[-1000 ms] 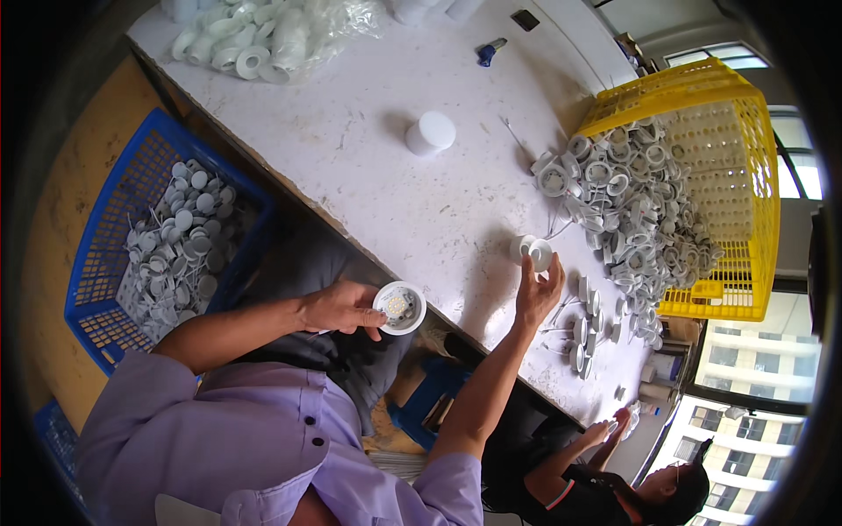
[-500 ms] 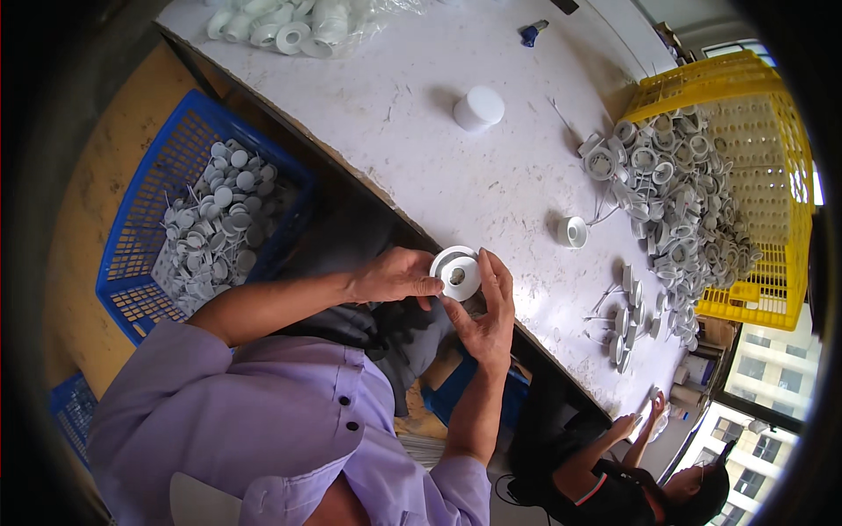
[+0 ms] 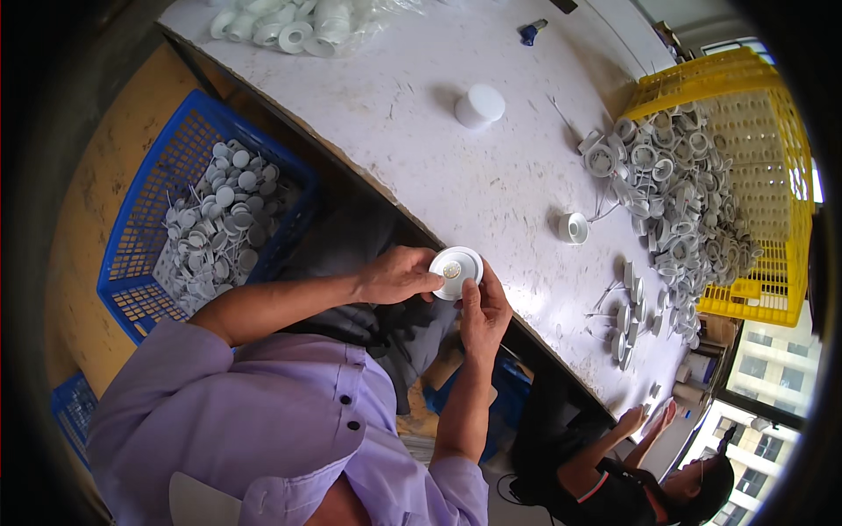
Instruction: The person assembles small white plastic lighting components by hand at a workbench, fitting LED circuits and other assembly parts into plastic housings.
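A white round light fitting (image 3: 456, 264), with a wide rim and a dotted round centre, is held between both hands at the table's near edge. My left hand (image 3: 399, 275) pinches its left side, thumb on the rim. From the right, my right hand (image 3: 484, 314) grips it, thumb pressed on the lower right rim and fingers behind. Those rear fingers are partly hidden. On the table to the right stands a small white cup-shaped part (image 3: 574, 229), and farther back a white cylinder (image 3: 480, 106).
A yellow basket (image 3: 754, 289) lies tipped, spilling many wired white fittings (image 3: 675, 184). Left of me, a blue basket (image 3: 140, 206) holds white discs with wires. A plastic bag of white parts (image 3: 320, 31) lies at the back left. A co-worker (image 3: 614, 478) handles something at lower right.
The fitting has turned, and its dotted centre now shows. My right thumb has moved up onto the rim, and the right fingers have gone from its top to behind it.
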### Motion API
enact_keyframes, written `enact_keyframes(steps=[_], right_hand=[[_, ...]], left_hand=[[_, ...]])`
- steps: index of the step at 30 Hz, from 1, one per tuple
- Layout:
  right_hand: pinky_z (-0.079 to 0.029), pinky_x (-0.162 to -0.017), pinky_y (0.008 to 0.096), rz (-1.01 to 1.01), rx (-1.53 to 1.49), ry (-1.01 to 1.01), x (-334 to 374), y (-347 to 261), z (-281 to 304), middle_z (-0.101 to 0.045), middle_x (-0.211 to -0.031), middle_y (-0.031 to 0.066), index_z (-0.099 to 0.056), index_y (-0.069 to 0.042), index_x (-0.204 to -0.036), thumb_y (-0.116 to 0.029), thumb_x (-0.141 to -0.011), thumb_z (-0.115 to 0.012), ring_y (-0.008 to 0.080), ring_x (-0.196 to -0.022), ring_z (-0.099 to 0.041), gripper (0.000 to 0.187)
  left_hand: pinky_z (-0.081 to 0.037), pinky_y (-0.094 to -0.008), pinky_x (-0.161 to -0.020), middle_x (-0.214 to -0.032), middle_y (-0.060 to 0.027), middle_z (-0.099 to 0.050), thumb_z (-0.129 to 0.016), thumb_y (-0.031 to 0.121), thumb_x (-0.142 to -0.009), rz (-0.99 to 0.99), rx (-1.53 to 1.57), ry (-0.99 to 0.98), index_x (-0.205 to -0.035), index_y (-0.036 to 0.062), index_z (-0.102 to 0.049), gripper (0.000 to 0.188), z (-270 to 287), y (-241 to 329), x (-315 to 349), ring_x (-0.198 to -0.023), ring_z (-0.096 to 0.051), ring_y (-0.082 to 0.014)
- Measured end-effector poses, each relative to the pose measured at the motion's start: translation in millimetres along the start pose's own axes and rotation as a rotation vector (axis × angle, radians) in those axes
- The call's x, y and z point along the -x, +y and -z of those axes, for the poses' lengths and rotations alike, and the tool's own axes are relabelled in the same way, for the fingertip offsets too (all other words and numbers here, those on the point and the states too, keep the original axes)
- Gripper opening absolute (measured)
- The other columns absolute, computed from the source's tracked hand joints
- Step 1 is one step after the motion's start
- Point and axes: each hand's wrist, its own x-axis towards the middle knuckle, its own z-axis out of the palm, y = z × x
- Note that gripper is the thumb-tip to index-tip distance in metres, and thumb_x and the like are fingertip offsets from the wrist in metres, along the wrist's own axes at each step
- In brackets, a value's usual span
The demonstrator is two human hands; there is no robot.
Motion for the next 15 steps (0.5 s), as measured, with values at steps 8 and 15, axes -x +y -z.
enact_keyframes(steps=[8,15], right_hand=[[-0.042,-0.050,0.0179,0.010,-0.017,0.162,2.6,7.2,-17.8,-0.063,-0.077,0.0026,-0.059,0.004,-0.111,-0.011,-0.091,-0.057,0.0048,-0.057,-0.052,0.025],[-0.043,-0.050,0.0169,0.010,-0.036,0.216,6.3,8.9,-23.7,-0.062,-0.074,0.0016,-0.059,0.004,-0.111,-0.009,-0.091,-0.057,0.0035,-0.056,-0.052,0.024]], left_hand=[[-0.048,-0.0287,-0.069,-0.087,-0.0114,-0.064,-0.052,0.014,-0.082,0.034,-0.275,0.179,-0.102,-0.0053,-0.059,0.028,-6.8,4.9,-5.4,-0.077,-0.061,-0.0147],[-0.051,-0.0292,-0.059,-0.076,-0.0144,-0.066,-0.051,0.016,-0.079,-0.035,-0.179,0.230,-0.095,-0.0065,-0.061,0.030,-8.7,-4.8,-10.2,-0.065,-0.066,-0.0168]])
